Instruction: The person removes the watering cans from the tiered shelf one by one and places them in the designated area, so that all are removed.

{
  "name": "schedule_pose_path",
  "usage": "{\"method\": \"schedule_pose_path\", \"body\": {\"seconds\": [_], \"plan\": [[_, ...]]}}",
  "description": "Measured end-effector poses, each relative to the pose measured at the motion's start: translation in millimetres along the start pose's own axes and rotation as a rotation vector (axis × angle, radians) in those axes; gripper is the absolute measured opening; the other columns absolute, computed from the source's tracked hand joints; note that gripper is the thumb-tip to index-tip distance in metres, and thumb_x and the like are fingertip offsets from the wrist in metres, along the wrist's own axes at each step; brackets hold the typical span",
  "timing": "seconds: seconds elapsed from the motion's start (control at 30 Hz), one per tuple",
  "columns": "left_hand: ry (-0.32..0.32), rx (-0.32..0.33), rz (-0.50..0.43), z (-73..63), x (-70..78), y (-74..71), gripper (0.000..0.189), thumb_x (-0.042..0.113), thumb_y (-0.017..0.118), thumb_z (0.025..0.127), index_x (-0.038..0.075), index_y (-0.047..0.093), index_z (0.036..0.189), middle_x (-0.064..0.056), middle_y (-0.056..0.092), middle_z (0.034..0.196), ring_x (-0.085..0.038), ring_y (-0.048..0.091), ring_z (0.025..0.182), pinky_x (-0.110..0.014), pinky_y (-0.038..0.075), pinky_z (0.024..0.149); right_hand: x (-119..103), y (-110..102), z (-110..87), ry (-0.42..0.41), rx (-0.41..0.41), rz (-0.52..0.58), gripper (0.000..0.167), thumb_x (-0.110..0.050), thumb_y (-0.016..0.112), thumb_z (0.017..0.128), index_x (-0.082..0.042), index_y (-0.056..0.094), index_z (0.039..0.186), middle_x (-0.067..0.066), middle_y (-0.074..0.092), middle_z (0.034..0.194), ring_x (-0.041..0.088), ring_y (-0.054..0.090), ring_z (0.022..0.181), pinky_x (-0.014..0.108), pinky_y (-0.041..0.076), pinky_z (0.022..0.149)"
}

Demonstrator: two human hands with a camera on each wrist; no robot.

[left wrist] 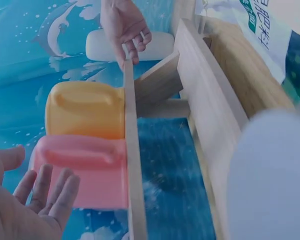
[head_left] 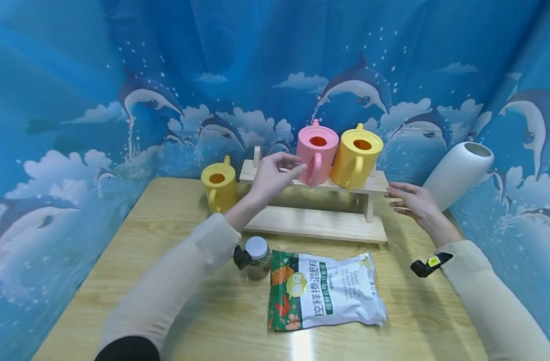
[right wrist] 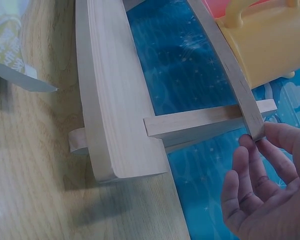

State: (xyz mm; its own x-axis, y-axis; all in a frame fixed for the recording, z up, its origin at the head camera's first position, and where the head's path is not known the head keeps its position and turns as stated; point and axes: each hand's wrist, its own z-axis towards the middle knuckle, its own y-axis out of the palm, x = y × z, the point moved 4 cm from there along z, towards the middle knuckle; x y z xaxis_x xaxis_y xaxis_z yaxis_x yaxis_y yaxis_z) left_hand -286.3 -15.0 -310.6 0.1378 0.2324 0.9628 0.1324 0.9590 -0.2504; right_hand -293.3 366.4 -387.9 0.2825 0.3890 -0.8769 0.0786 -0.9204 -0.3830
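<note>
A pink watering can and a yellow watering can stand side by side on the upper board of a two-tier wooden shelf. My left hand is beside the pink can, its fingers spread and slightly bent, holding nothing; the left wrist view also shows this hand in front of the can. At the right end of the upper board, my right hand has thumb and fingertips at the corner. From the right wrist, that hand pinches the board's end, the other fingers loosely curled.
Another yellow watering can stands on the table left of the shelf. In front lie a fertilizer bag and a white-lidded jar. A white vase leans at the right, near the dolphin-print curtain.
</note>
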Motion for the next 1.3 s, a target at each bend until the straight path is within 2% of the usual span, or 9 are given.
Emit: {"method": "schedule_pose_path", "body": {"seconds": [0.2, 0.4, 0.53, 0.67, 0.83, 1.0, 1.13, 1.3], "plan": [[-0.028, -0.003, -0.024, 8.9, -6.2, 21.6, 0.035, 0.031, 0.08, 0.096, 0.012, 0.072, 0.124, -0.008, 0.076, 0.123, -0.024, 0.07, 0.115, -0.035, 0.065, 0.095, -0.2, 0.3, 0.6, -0.003, 0.003, 0.0, 0.082, -0.051, 0.058, 0.106, -0.007, 0.026, 0.167, -0.033, 0.064, 0.09, -0.004, 0.067, 0.085, 0.017, 0.06, 0.079], [-0.057, -0.009, -0.027, 14.3, -10.3, 41.0, 0.036, 0.025, 0.082, 0.094, 0.009, 0.073, 0.125, -0.009, 0.076, 0.124, -0.023, 0.07, 0.113, -0.033, 0.065, 0.094, 0.0, 0.5, 0.1, 0.006, 0.005, 0.004, 0.081, -0.051, 0.058, 0.106, -0.007, 0.027, 0.166, -0.034, 0.065, 0.089, -0.004, 0.067, 0.085, 0.017, 0.06, 0.078], [-0.034, 0.004, 0.004, 15.4, -8.4, 48.1, 0.033, 0.024, 0.082, 0.094, 0.009, 0.074, 0.123, -0.008, 0.077, 0.121, -0.021, 0.07, 0.109, -0.031, 0.065, 0.092, -0.3, 0.0, -0.7, 0.001, 0.001, 0.009, 0.081, -0.05, 0.058, 0.106, -0.006, 0.027, 0.166, -0.033, 0.065, 0.089, -0.004, 0.067, 0.084, 0.017, 0.06, 0.078], [0.008, 0.01, 0.02, 16.5, -6.9, 48.6, 0.03, 0.022, 0.081, 0.095, 0.009, 0.075, 0.121, -0.008, 0.078, 0.119, -0.021, 0.07, 0.107, -0.032, 0.065, 0.092, -0.5, 0.2, -0.4, 0.0, 0.0, 0.011, 0.081, -0.05, 0.059, 0.106, -0.006, 0.028, 0.166, -0.032, 0.066, 0.092, -0.004, 0.067, 0.085, 0.017, 0.06, 0.078], [0.035, -0.007, 0.013, 17.8, -7.2, 41.4, 0.028, 0.023, 0.079, 0.097, 0.009, 0.073, 0.121, -0.008, 0.075, 0.121, -0.023, 0.068, 0.109, -0.034, 0.065, 0.093, 0.1, -0.5, 0.2, 0.006, -0.001, 0.018, 0.08, -0.05, 0.059, 0.106, -0.007, 0.028, 0.166, -0.029, 0.066, 0.095, -0.004, 0.068, 0.085, 0.017, 0.06, 0.078], [0.04, -0.009, 0.042, 16.9, -2.1, 24.9, 0.026, 0.022, 0.076, 0.099, 0.007, 0.071, 0.12, -0.01, 0.073, 0.121, -0.024, 0.067, 0.109, -0.032, 0.064, 0.087, -0.7, -1.1, -0.3, 0.01, 0.0, 0.021, 0.078, -0.047, 0.058, 0.107, -0.007, 0.027, 0.166, -0.03, 0.065, 0.092, -0.004, 0.067, 0.084, 0.016, 0.06, 0.077], [0.035, -0.009, 0.034, 10.6, 5.5, 5.3, 0.025, 0.022, 0.075, 0.1, 0.009, 0.069, 0.12, -0.01, 0.072, 0.123, -0.024, 0.068, 0.108, -0.033, 0.066, 0.086, -1.8, -0.2, -1.1, 0.01, 0.006, 0.013, 0.079, -0.048, 0.058, 0.107, -0.007, 0.028, 0.166, -0.031, 0.065, 0.091, -0.004, 0.067, 0.084, 0.016, 0.06, 0.078], [0.069, -0.003, 0.007, -2.7, 15.9, -29.3, 0.028, 0.02, 0.076, 0.099, 0.01, 0.069, 0.124, -0.01, 0.072, 0.129, -0.026, 0.071, 0.111, -0.04, 0.067, 0.093, -2.4, 1.8, -1.8, 0.008, 0.007, 0.008, 0.079, -0.049, 0.058, 0.106, -0.007, 0.028, 0.166, -0.032, 0.065, 0.091, -0.004, 0.067, 0.085, 0.017, 0.06, 0.078]]}}
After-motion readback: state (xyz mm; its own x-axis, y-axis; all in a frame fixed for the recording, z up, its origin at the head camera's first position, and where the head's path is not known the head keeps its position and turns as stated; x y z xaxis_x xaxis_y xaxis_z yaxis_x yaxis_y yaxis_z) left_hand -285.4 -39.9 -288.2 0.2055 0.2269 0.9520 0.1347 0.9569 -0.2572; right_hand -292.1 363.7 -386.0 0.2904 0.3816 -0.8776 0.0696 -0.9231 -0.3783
